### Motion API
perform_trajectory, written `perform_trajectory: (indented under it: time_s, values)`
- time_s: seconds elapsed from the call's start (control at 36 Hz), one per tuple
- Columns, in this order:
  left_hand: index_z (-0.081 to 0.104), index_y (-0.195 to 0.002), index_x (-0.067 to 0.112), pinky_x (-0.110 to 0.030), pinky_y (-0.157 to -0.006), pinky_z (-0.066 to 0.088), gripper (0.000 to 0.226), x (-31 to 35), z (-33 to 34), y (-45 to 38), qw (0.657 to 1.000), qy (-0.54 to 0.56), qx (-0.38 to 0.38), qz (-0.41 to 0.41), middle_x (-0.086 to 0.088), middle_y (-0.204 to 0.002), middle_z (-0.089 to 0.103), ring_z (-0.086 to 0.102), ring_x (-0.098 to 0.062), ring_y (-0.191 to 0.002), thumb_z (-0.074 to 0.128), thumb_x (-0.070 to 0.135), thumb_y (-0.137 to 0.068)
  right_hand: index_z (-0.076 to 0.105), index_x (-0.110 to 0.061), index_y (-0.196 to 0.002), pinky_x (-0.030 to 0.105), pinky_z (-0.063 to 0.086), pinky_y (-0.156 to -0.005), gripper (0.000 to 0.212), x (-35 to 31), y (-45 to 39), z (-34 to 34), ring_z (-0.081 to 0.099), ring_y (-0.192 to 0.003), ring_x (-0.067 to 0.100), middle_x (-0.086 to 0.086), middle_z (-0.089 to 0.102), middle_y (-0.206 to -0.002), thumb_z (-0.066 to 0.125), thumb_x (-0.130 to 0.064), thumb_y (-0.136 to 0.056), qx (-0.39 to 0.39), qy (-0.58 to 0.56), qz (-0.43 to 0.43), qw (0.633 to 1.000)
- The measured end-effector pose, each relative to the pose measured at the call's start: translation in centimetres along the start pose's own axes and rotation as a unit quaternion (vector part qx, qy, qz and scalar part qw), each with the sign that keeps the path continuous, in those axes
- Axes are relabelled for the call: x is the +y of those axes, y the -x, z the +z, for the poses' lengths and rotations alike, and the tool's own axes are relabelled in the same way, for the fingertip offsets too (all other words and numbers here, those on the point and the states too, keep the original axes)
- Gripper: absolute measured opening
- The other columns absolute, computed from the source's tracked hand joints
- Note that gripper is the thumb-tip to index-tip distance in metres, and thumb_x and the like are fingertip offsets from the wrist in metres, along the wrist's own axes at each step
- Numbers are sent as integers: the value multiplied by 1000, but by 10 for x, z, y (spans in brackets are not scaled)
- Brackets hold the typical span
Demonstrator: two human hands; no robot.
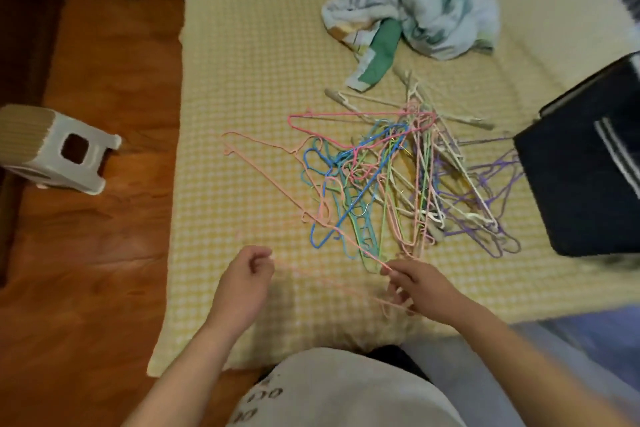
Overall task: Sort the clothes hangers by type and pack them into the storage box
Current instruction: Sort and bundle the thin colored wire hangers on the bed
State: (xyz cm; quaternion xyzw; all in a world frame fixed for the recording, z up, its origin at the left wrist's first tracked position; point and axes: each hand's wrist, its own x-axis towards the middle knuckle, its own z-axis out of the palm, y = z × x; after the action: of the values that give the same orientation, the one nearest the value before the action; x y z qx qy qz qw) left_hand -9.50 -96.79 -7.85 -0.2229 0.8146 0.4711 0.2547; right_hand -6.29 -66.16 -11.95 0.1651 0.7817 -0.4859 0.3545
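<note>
A tangled pile of thin hangers (408, 180) in pink, blue, green, purple and cream lies on the yellow checked bed cover (242, 80). One pink hanger (273, 173) stretches from the pile's left side down to my right hand (415, 284), which pinches its near end. A second, blurred pink hanger (329, 279) runs between my hands. My left hand (246, 277) is curled, its fingers closed at that hanger's left end. The dark storage box (585, 180) stands at the right edge of the bed.
A crumpled pale blue and green cloth (422, 7) lies behind the pile. A grey plastic stool (59, 149) lies tipped on the wooden floor (104, 253) to the left. The bed's left edge runs just beside my left hand.
</note>
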Motion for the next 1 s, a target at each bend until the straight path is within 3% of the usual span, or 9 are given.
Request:
perform_trajectory:
  time_s: [0.08,0.17,0.25,0.33,0.42,0.5,0.72,0.89,1.0]
  values:
    - [48,-146,21,-26,-105,37,52,-3,-8,-11,995,-54,6,83,6,-137,51,48,-7,-125,66,24,-97,69,-25,-99,25,48,-57,21,-12,27,-1,64,-67,14,4,70,-81,50,-21,-106,-31,80,-39,996]
    - [42,-149,32,-24,-101,39,58,-4,-16,-16,989,-90,-75,89,9,-133,53,50,-5,-125,68,34,-96,68,-34,-96,25,52,-66,21,-23,36,3,66,-69,7,-8,69,-78,53,-22,-104,-56,157,-83,982]
    - [61,-131,22,-23,-79,52,28,-3,-24,-13,968,-69,-239,35,1,-97,75,71,-11,-86,54,30,-105,71,-32,-96,31,52,-69,19,-29,32,7,62,-68,8,-8,69,-79,56,-23,-103,-53,155,-115,980]
    - [69,-109,4,-29,-57,43,32,-11,-31,-4,954,-13,-299,9,-5,-59,59,51,-15,-48,41,19,-110,73,-30,-94,26,49,-76,17,-36,20,16,60,-77,0,-14,68,-82,59,-24,-102,-31,164,-138,976]
    - [70,-97,0,-31,-58,36,36,-25,-46,2,964,-23,-265,-13,-2,-51,41,36,-13,-44,43,20,-109,74,-20,-111,32,47,-93,18,-34,-6,34,61,-103,10,-8,69,-106,60,-26,-101,63,216,-140,964]
    - [73,-91,7,-31,-60,37,40,-50,-67,-1,982,-63,-166,-62,5,-51,42,39,-11,-45,44,30,-108,68,-17,-122,28,41,-88,25,-36,-36,50,60,-114,21,1,67,-119,57,-22,-100,126,224,-39,966]
    - [73,-88,23,-33,-58,37,28,-93,-107,0,989,-50,55,-129,-2,-72,62,56,-23,-63,51,29,-106,63,-9,-118,40,50,-93,24,-33,-129,90,63,-112,33,14,65,-125,50,-19,-100,1,230,76,970]
    - [73,-89,23,-33,-60,34,26,-119,-108,-11,981,-31,113,-156,-16,-101,67,63,-30,-78,54,31,-104,54,-5,-114,36,52,-81,35,-53,-242,107,62,-105,33,15,59,-114,68,-17,-84,85,234,133,960]
    - [76,-82,29,-33,-66,37,31,-134,-105,-19,976,-6,128,-174,4,-132,60,59,-32,-123,54,31,-104,57,-8,-98,32,54,-75,42,-52,-282,108,58,-86,21,12,48,-110,71,-32,-67,86,290,193,933]
